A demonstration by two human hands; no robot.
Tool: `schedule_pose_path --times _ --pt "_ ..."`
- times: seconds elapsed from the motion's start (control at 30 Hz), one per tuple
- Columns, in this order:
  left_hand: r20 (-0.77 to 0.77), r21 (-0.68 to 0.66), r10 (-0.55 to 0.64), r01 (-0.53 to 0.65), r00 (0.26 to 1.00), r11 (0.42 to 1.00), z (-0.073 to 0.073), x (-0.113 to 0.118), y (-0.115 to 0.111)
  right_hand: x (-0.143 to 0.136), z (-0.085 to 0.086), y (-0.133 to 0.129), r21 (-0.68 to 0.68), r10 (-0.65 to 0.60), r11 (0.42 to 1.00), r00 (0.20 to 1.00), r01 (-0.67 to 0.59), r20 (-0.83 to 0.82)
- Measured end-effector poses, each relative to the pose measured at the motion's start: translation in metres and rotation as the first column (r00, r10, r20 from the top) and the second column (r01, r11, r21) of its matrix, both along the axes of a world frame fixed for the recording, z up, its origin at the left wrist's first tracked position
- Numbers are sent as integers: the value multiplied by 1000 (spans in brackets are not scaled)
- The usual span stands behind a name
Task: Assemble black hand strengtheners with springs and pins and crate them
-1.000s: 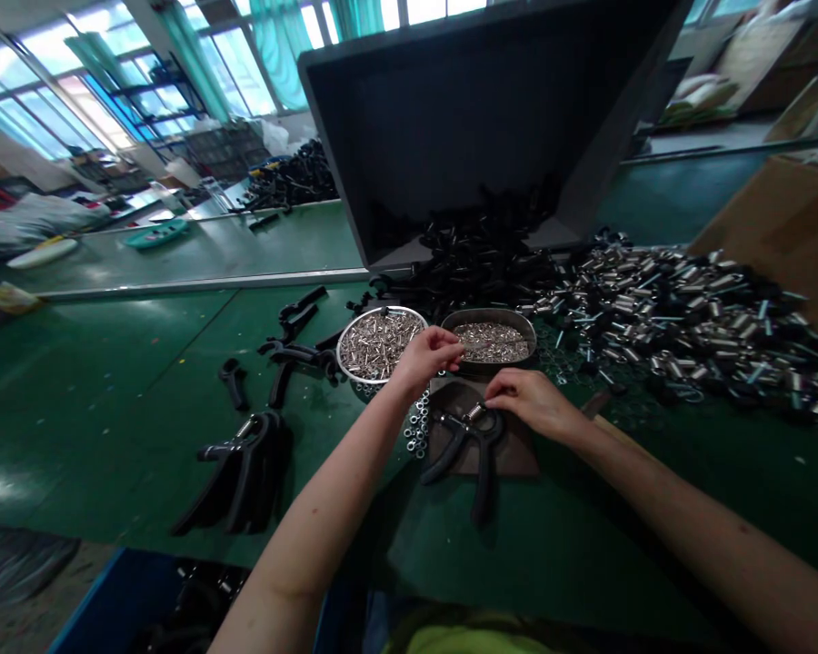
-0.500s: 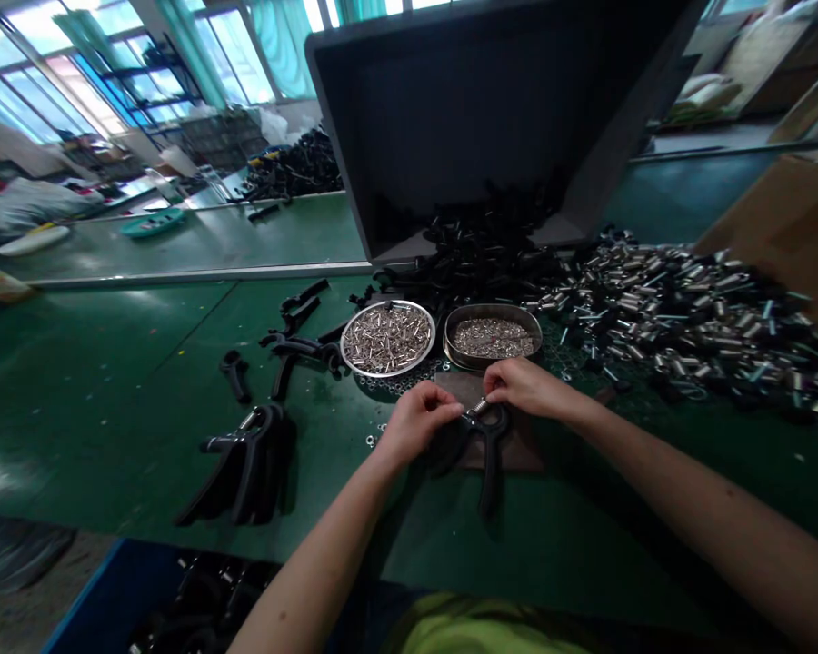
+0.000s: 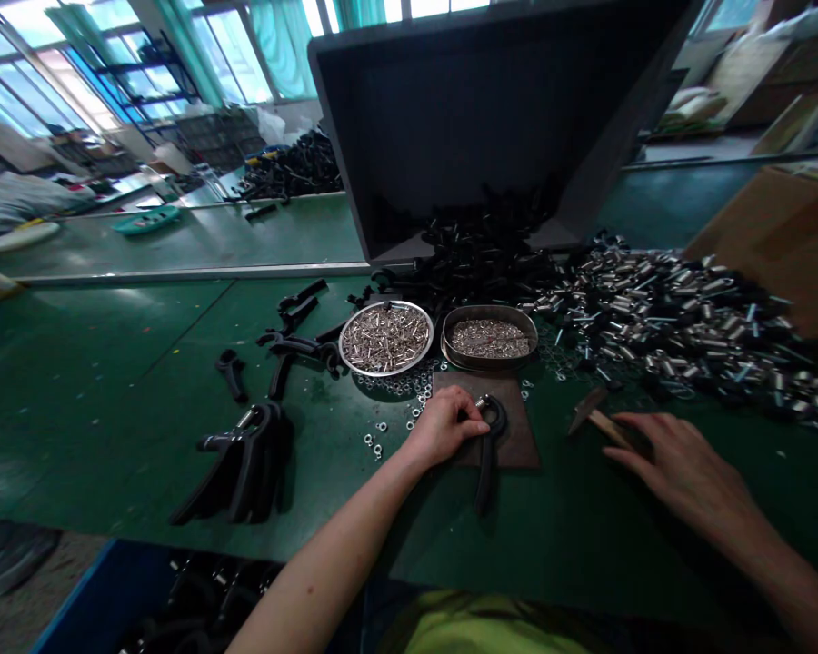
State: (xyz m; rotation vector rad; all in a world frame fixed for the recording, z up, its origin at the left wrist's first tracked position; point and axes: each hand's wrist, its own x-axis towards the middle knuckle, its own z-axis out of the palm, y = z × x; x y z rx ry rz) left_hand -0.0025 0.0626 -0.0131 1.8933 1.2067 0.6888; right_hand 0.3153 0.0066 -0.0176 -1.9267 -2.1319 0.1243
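My left hand [image 3: 446,425] is closed on a black plastic spring clamp [image 3: 489,468], pressing it against a flat brown metal plate [image 3: 522,436]. A small metal spring shows at the clamp's top, beside my fingertips; part of the clamp is hidden under the hand. Off to the right, my right hand [image 3: 682,468] has its thumb and fingers around the wooden handle of a small hammer [image 3: 590,411], whose head points left. Several black clamps [image 3: 249,468] stand grouped on the left of the green table.
Behind the plate sit a round metal dish of pins [image 3: 386,338] and an oval tin of small metal parts [image 3: 491,339]. Loose nuts [image 3: 382,426] lie nearby. A large tipped grey bin [image 3: 477,136] spills black parts; springs and screws [image 3: 695,309] heap at right. A blue crate [image 3: 88,595] stands below.
My right hand has left the clamp and moved right to the hammer, which has shifted slightly left. My left hand stays at the clamp, its fingers now further over it.
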Motion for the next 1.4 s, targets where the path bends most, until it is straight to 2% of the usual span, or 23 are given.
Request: schedule_pose_path --times 0.1,0.2,0.27,0.33,0.37,0.43,0.5,0.53,0.6,0.67,0.7,0.87,1.03,1.17,1.27,1.4 --pt "53 -63 35 -32 998 998 -1 0 1 18 -14 -27 -26 -161 986 985 163 69" --pt "60 -117 68 -61 996 991 0 1 0 10 -12 -32 -64 -252 966 968 251 -3" --pt "50 -127 48 -41 998 991 2 2 1 -6 4 -28 -162 -291 950 947 269 -136" --pt "34 -118 8 -4 999 993 4 2 2 -28 28 -23 -250 -284 946 897 206 -337" --pt "26 -109 -7 10 1000 994 5 2 3 -40 41 -22 -244 -255 957 862 159 -439" --pt "19 -87 -19 21 1000 996 5 1 3 -62 61 -18 -102 -158 987 815 121 -557" --pt "31 -68 -21 23 999 997 4 1 3 -80 68 -13 38 -44 996 837 77 -546" --pt "41 -58 -22 25 999 998 4 1 2 -86 66 -9 57 10 998 866 21 -499" --pt "48 -42 -29 31 998 999 3 1 1 -92 58 0 -18 106 992 919 -122 -379" --pt "47 -26 -43 44 998 999 4 0 1 -94 54 6 -121 189 964 934 -235 -304" --pt "48 -18 -55 56 997 998 5 0 1 -94 54 8 -130 206 959 933 -253 -295" --pt "44 -8 -83 83 996 997 4 0 4 -95 60 4 57 126 992 933 -114 -337" --pt "18 -126 -20 22 1000 992 5 1 5 -93 42 10 -183 156 959 941 -218 -301" --pt "59 -218 27 -14 998 976 6 2 7 -90 44 9 -163 113 971 935 -175 -335" --pt "78 -294 8 15 997 956 4 3 11 -85 43 4 -161 85 976 935 -148 -344" --pt "65 -351 -27 49 997 935 -1 4 16 -76 33 0 -160 53 980 932 -117 -359"
